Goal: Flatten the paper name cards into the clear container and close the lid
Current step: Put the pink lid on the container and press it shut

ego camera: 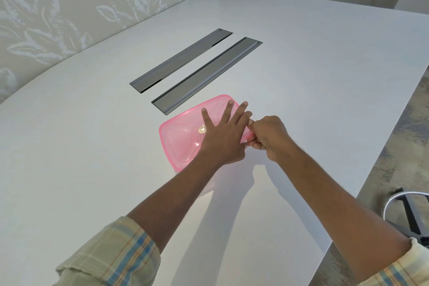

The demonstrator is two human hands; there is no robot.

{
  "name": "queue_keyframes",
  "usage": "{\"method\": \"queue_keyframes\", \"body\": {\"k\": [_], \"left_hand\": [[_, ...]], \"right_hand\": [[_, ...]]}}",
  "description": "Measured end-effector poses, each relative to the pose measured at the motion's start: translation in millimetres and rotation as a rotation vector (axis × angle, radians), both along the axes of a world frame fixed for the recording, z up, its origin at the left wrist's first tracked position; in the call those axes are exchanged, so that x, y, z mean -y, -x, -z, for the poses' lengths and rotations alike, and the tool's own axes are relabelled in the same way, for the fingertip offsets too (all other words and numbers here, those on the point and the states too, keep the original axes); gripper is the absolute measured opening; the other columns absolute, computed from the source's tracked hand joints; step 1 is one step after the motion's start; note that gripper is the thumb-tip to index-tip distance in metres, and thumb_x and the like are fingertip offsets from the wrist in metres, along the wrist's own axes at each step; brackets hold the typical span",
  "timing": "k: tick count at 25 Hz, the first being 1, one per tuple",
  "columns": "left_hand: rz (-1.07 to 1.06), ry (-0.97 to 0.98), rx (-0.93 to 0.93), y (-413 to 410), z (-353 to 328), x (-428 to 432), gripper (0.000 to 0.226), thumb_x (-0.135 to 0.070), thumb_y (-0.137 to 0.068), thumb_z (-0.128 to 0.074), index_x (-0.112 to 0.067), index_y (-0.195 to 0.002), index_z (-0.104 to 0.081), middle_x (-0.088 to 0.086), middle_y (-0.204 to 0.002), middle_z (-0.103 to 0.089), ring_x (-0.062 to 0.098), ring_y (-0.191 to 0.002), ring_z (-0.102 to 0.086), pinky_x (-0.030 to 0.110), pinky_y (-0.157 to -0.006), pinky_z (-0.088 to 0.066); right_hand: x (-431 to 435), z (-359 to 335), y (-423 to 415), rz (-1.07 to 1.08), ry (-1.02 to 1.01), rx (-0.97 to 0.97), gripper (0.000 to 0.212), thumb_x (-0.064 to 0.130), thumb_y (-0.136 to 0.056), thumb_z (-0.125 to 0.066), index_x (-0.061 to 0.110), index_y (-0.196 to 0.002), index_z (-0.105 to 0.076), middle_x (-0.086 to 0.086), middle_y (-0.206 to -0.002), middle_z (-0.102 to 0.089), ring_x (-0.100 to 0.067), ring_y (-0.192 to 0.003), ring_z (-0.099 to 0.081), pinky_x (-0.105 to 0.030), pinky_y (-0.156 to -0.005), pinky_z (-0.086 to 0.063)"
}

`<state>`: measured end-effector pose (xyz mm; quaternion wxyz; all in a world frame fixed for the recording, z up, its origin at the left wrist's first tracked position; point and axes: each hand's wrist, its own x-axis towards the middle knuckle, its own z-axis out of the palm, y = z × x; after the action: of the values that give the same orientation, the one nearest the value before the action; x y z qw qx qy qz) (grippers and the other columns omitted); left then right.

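Note:
A pink translucent lid [183, 127] covers the container on the white table [92, 146]. My left hand [222, 137] lies flat on the lid with its fingers spread and straight, pressing down. My right hand [267, 137] is at the lid's right edge, with its fingers curled round the rim. The container body and any name cards are hidden under the lid and my hands.
Two long grey cable hatches [181, 60] [206, 74] are set into the table just beyond the container. The table's right edge runs diagonally, with a chrome chair base [404, 211] on the floor beside it. A patterned wall stands to the left.

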<state>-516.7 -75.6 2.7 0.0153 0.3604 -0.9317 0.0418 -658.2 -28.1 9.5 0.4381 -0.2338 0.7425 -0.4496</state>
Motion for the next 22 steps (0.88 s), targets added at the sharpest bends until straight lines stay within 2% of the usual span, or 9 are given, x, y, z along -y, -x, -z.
{"method": "queue_keyframes", "body": {"k": [2, 6, 9, 11, 14, 15, 17, 19, 22], "left_hand": [[-0.003, -0.082, -0.024, -3, -5, 3, 0.088, -0.052, -0.096, -0.062, -0.027, -0.167, -0.017, -0.008, -0.180, 0.002, 0.025, -0.167, 0.005, 0.088, -0.113, -0.010], [0.025, -0.292, -0.121, -14, -19, 13, 0.094, -0.064, -0.097, -0.055, -0.026, -0.171, -0.011, -0.009, -0.180, 0.006, 0.016, -0.166, 0.008, 0.081, -0.121, 0.001], [-0.156, -0.342, -0.265, -37, -29, 29, 0.084, -0.071, -0.101, -0.043, -0.025, -0.168, -0.023, -0.006, -0.179, -0.012, 0.013, -0.166, -0.007, 0.069, -0.126, 0.004], [-0.372, -0.258, -0.373, -59, -31, 42, 0.064, -0.055, -0.107, -0.045, -0.021, -0.161, -0.041, 0.001, -0.169, -0.038, 0.021, -0.159, -0.031, 0.065, -0.128, -0.013], [-0.623, -0.138, -0.518, -90, -25, 54, 0.032, -0.035, -0.108, -0.049, -0.021, -0.128, -0.069, 0.006, -0.129, -0.067, 0.031, -0.124, -0.061, 0.053, -0.107, -0.042], [-0.676, -0.148, -0.556, -96, -23, 57, 0.027, -0.031, -0.108, -0.048, -0.019, -0.112, -0.072, 0.005, -0.113, -0.067, 0.034, -0.113, -0.063, 0.049, -0.097, -0.044], [-0.722, -0.204, -0.611, -100, -19, 63, 0.027, -0.027, -0.108, -0.047, -0.016, -0.090, -0.064, 0.007, -0.093, -0.062, 0.039, -0.098, -0.063, 0.044, -0.082, -0.045], [-0.742, -0.215, -0.615, -99, -18, 68, 0.026, -0.025, -0.107, -0.046, -0.016, -0.086, -0.058, 0.007, -0.087, -0.058, 0.040, -0.094, -0.060, 0.043, -0.079, -0.044], [-0.773, -0.179, -0.540, -96, -16, 69, 0.025, -0.028, -0.107, -0.042, -0.016, -0.099, -0.062, 0.004, -0.093, -0.056, 0.036, -0.102, -0.055, 0.046, -0.083, -0.037]], "right_hand": [[-3, -1, 5, -0.050, 0.020, 0.061, 0.035, 0.033, -0.097, -0.074, -0.001, -0.095, -0.073, -0.015, -0.074, -0.076, -0.023, -0.059, -0.073, -0.028, -0.057, -0.061], [-4, -7, 12, -0.139, 0.034, 0.048, 0.034, 0.038, -0.099, -0.074, 0.004, -0.093, -0.072, -0.012, -0.072, -0.076, -0.022, -0.061, -0.073, -0.034, -0.067, -0.060], [-4, -9, 17, -0.189, 0.001, -0.032, 0.038, 0.045, -0.096, -0.075, 0.009, -0.089, -0.068, -0.009, -0.078, -0.077, -0.022, -0.063, -0.071, -0.032, -0.065, -0.057], [0, -13, 23, -0.213, 0.015, -0.189, 0.050, 0.060, -0.090, -0.073, 0.011, -0.085, -0.065, -0.007, -0.081, -0.075, -0.023, -0.067, -0.069, -0.035, -0.067, -0.053], [29, -24, 29, -0.209, 0.132, -0.336, 0.070, 0.066, -0.088, -0.064, -0.004, -0.091, -0.063, -0.015, -0.085, -0.065, -0.023, -0.073, -0.057, -0.037, -0.070, -0.045], [45, -28, 27, -0.241, 0.167, -0.361, 0.072, 0.064, -0.090, -0.062, -0.007, -0.099, -0.064, -0.017, -0.086, -0.063, -0.022, -0.075, -0.056, -0.038, -0.071, -0.044], [74, -36, 17, -0.367, 0.197, -0.427, 0.066, 0.063, -0.096, -0.059, -0.001, -0.102, -0.070, -0.009, -0.088, -0.067, -0.023, -0.080, -0.060, -0.037, -0.075, -0.049], [101, -37, 5, -0.498, 0.173, -0.521, 0.062, 0.067, -0.099, -0.056, 0.008, -0.098, -0.072, -0.004, -0.095, -0.070, -0.026, -0.087, -0.065, -0.038, -0.081, -0.053], [133, -32, -6, -0.607, 0.093, -0.701, 0.064, 0.075, -0.100, -0.046, 0.016, -0.075, -0.052, -0.002, -0.085, -0.059, -0.028, -0.084, -0.059, -0.038, -0.072, -0.046]]}}
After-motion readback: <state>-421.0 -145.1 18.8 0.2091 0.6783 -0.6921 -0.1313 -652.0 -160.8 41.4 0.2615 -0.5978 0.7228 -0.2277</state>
